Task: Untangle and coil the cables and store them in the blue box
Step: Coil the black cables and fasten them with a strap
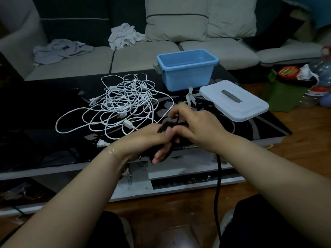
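Note:
A black cable [218, 178] is bundled in loops between my two hands above the table's front edge, its free length hanging down to the floor. My left hand [148, 140] grips the looped bundle, thumb on top. My right hand [193, 124] holds the bundle's upper end with curled fingers. A tangled heap of white cables [123, 102] with plugs lies on the black table [35, 108] to the left of my hands. The open blue box [186, 68] stands empty at the table's far side. Its white lid [234, 100] lies to its right.
White ties [190, 97] lie in front of the blue box. A grey sofa [143, 59] with crumpled cloths stands behind the table. Bottles and a green bag [284, 93] crowd the floor at the right. My knees are below.

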Demonstrator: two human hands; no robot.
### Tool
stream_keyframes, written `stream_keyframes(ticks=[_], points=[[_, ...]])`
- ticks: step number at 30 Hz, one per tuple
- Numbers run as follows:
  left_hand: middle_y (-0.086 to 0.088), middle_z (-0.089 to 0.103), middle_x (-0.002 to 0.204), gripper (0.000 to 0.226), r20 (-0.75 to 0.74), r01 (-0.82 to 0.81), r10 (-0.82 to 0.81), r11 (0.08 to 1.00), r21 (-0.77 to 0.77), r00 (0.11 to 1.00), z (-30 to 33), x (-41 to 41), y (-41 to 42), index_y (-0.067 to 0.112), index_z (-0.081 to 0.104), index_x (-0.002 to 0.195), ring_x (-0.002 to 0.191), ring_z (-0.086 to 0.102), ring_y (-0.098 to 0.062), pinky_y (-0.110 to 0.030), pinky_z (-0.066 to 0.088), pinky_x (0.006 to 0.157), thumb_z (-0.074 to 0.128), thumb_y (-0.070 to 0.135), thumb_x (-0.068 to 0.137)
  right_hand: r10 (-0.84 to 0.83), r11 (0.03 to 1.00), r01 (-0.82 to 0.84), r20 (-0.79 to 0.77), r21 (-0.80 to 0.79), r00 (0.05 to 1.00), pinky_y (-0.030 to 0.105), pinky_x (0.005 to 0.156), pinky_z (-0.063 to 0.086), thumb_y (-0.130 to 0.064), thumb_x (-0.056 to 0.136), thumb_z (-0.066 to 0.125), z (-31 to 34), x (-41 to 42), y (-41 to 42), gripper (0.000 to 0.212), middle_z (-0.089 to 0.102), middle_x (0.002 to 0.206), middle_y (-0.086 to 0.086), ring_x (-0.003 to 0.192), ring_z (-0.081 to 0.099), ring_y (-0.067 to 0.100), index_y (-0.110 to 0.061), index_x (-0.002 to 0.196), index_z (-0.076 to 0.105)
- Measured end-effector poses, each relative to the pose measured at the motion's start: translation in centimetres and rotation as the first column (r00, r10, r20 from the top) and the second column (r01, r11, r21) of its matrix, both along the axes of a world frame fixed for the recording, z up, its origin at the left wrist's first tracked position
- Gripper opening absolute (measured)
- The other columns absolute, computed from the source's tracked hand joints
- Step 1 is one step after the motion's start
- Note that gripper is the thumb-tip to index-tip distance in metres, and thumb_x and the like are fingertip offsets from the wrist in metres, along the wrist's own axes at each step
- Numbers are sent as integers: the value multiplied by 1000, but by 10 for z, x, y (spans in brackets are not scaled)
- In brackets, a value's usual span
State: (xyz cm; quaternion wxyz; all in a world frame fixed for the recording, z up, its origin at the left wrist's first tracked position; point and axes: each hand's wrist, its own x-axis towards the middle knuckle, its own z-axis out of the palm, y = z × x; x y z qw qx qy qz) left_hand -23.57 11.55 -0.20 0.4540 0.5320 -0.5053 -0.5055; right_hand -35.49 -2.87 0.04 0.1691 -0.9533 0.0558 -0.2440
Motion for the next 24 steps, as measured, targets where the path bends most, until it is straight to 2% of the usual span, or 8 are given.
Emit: stream_keyframes(ticks=[2,5,11,15,18,20,22,24], points=[[-1,46,44,75,-80,51,-54,998,-39,995,0,4,1,1,46,93,35,45,-11,-18,39,44,71,66,66,68,992,-67,1,106,998,36,74,47,-68,78,33,1,1,1,65,70,98,-5,90,65,18,-22,115,58],[2,47,47,73,-126,44,-51,997,-60,991,-2,5,2,5,42,91,36,45,-10,-18,40,45,71,67,65,92,970,-93,18,226,996,40,82,50,-62,83,40,-2,3,-1,51,68,104,-12,96,63,8,-26,113,62],[8,47,46,88,-271,-119,97,990,-69,958,-3,-5,-1,9,39,85,34,40,-4,-16,36,41,65,83,45,76,953,-122,169,279,983,33,86,49,-46,91,43,-5,2,-4,44,67,110,-11,101,61,7,-20,118,65],[6,52,47,81,-306,-108,81,991,-72,948,3,-3,1,4,48,94,39,47,-7,-18,40,45,79,67,53,63,947,-121,197,299,978,36,86,50,-45,91,44,-7,1,-6,43,68,113,-6,101,64,10,-21,122,64],[2,50,44,67,-260,-138,127,990,-23,957,6,-3,2,0,53,90,49,59,-14,-21,47,50,85,49,58,61,955,-114,194,273,979,38,81,52,-45,91,44,-8,1,-6,42,70,109,-7,97,65,9,-22,119,65],[1,47,42,41,-200,-138,134,990,-4,971,6,-3,3,2,53,75,56,65,-17,-22,49,53,78,32,64,51,960,-92,162,263,986,39,78,51,-51,89,44,-8,1,-6,42,70,102,-10,93,65,8,-24,113,66],[0,47,42,18,-185,-140,141,990,18,973,6,-4,3,12,54,60,53,64,-19,-23,49,52,67,24,64,30,962,-60,114,267,993,39,74,50,-58,85,43,-7,2,-7,45,70,95,-11,87,64,7,-25,104,66],[-2,46,41,12,-267,-150,157,988,49,951,6,-7,2,15,53,58,40,54,-17,-20,44,45,64,20,61,5,961,-21,59,275,998,38,69,48,-66,80,39,-6,3,-9,51,69,84,-5,77,61,10,-23,94,63]])
